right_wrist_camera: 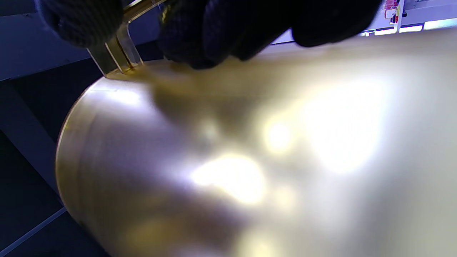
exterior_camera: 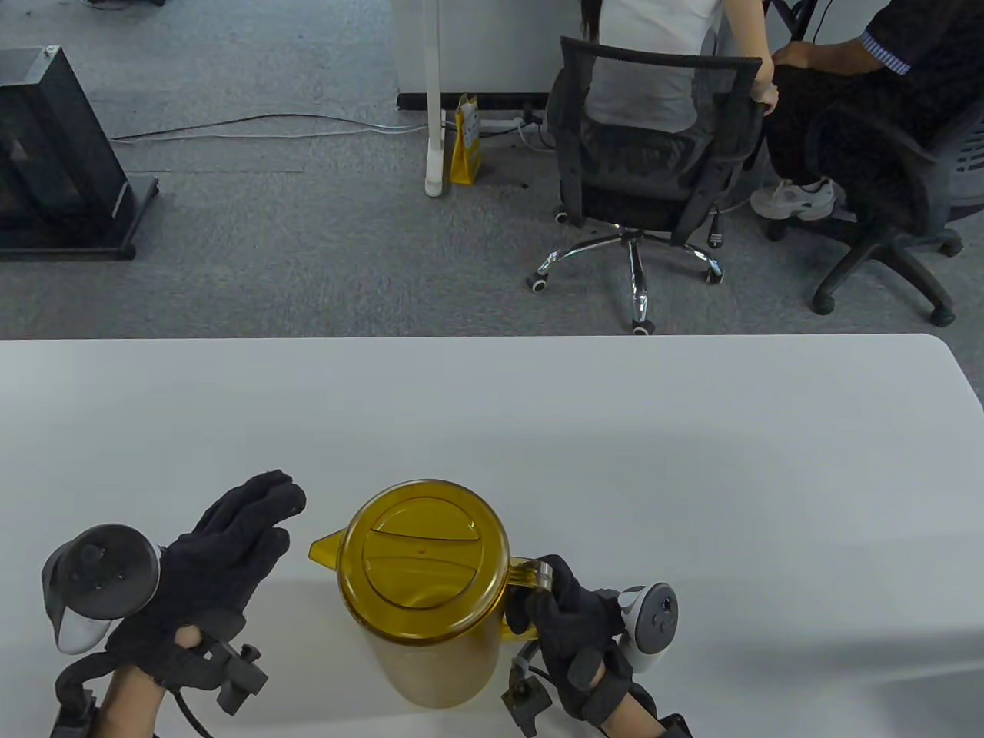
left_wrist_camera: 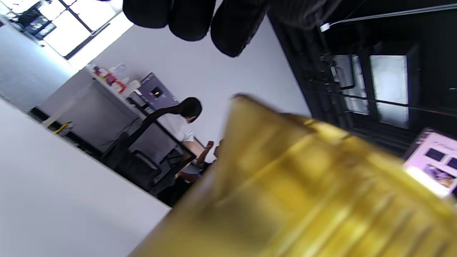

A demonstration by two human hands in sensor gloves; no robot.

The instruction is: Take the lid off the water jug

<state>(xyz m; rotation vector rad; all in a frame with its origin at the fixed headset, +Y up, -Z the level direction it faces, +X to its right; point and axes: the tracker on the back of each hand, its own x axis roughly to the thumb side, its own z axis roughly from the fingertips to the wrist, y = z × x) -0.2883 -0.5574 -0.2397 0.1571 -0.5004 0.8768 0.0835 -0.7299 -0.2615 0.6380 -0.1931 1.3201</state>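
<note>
Standing upright near the front edge of the white table [exterior_camera: 692,430], the amber jug [exterior_camera: 434,653] has its round lid [exterior_camera: 424,557] seated on top, with the spout [exterior_camera: 324,550] pointing left and the handle [exterior_camera: 524,575] on the right.

The right hand [exterior_camera: 573,630] is at the jug's right side, its fingers [exterior_camera: 555,588] curled tight around the handle. From the right wrist view, those gloved fingers [right_wrist_camera: 228,32] wrap the clear handle strip [right_wrist_camera: 116,50] where it joins the jug's wall [right_wrist_camera: 250,160], which fills most of that picture in a blur.

The left hand [exterior_camera: 219,557] hovers just left of the jug, apart from it, with the fingers [exterior_camera: 265,496] stretched out straight and close together, pointing up and to the far right. They reach level with the spout but touch neither it nor the lid. In the left wrist view the fingertips [left_wrist_camera: 189,18] hang in at the top edge, holding nothing, with the jug's yellow side [left_wrist_camera: 303,185] close below and to the right.

Beyond the table on the grey carpet stands an office chair [exterior_camera: 646,177] with a seated person [exterior_camera: 653,46].
</note>
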